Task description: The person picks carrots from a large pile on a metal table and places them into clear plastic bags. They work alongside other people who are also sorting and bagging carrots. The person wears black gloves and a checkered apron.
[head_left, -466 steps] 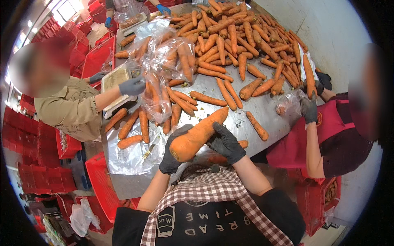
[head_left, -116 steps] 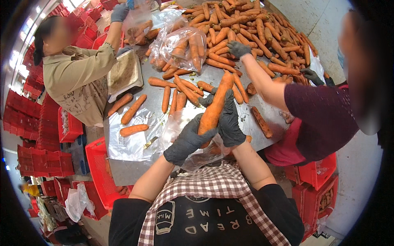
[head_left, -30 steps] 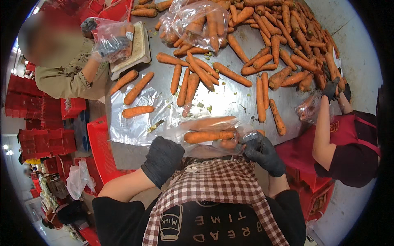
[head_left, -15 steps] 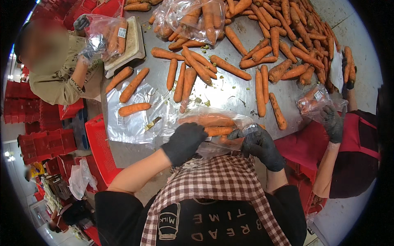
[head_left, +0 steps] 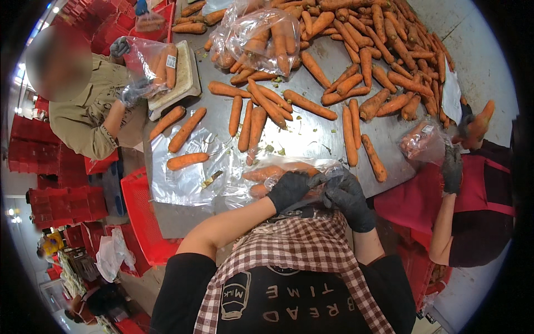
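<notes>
A clear plastic bag of carrots (head_left: 261, 173) lies on its side at the near edge of the metal table (head_left: 311, 133). My left hand (head_left: 289, 192), in a dark glove, is closed on the bag close to its mouth. Beside it my right hand (head_left: 347, 199), gloved too, pinches gathered plastic at the bag's right end. The two hands nearly meet there, and their fingertips are partly hidden. Flat empty bags (head_left: 186, 177) lie to the left with a loose carrot (head_left: 187, 161) on top.
Loose carrots and a large carrot heap (head_left: 400, 50) cover the table's far side. A filled bag (head_left: 256, 36) sits at the back. On the left a co-worker holds a carrot bag (head_left: 161, 64) over a scale (head_left: 181, 92). Another co-worker at right handles a bag (head_left: 423, 142). A red crate (head_left: 139, 217) stands left.
My left hand has moved right along the bag, toward my right hand at its mouth. The right co-worker's carrots have moved nearer to their bag.
</notes>
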`<state>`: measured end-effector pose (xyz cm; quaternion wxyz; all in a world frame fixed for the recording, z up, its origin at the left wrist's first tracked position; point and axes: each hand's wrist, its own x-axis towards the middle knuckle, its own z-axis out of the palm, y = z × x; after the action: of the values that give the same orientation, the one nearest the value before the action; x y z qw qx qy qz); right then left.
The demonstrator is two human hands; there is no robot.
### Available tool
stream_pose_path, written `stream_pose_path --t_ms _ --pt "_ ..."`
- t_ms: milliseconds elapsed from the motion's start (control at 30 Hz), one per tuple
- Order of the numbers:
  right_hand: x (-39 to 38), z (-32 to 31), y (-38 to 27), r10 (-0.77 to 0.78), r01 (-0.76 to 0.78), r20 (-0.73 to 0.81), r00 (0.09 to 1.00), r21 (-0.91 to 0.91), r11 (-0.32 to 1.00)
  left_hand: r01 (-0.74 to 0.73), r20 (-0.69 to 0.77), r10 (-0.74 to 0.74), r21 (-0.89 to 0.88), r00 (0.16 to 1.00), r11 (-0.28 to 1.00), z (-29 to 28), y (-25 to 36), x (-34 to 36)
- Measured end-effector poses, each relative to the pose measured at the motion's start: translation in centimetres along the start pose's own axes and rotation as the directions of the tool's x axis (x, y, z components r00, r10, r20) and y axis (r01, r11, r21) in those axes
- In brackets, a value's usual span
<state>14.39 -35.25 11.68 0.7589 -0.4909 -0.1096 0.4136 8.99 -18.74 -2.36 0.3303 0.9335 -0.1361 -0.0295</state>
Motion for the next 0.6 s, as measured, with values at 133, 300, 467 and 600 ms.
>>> stream_pose_path --t_ms 133,300,467,600 --pt "0.1 -1.2 1.3 -0.053 0.049 -0.083 0.995 -0.043 0.998 0.011 0.067 -0.02 0.129 0.998 0.992 1.0 0.0 -0.5" --pt "0.2 -0.4 1.1 -0.029 0.032 -0.052 0.998 0.055 0.998 0.069 0.093 -0.075 0.076 0.993 0.995 2.1 -0.4 -0.7" --pt "1.0 -0.5 1.4 -0.162 0.158 -0.111 0.98 -0.048 0.986 0.138 0.132 -0.138 0.004 0.982 0.99 -1.0 2.0 -1.2" --pt "0.3 -1.0 0.1 -0.128 0.136 -0.123 0.984 0.056 0.989 0.196 -0.074 -0.197 -0.011 0.978 0.98 -4.5 2.0 -2.4"
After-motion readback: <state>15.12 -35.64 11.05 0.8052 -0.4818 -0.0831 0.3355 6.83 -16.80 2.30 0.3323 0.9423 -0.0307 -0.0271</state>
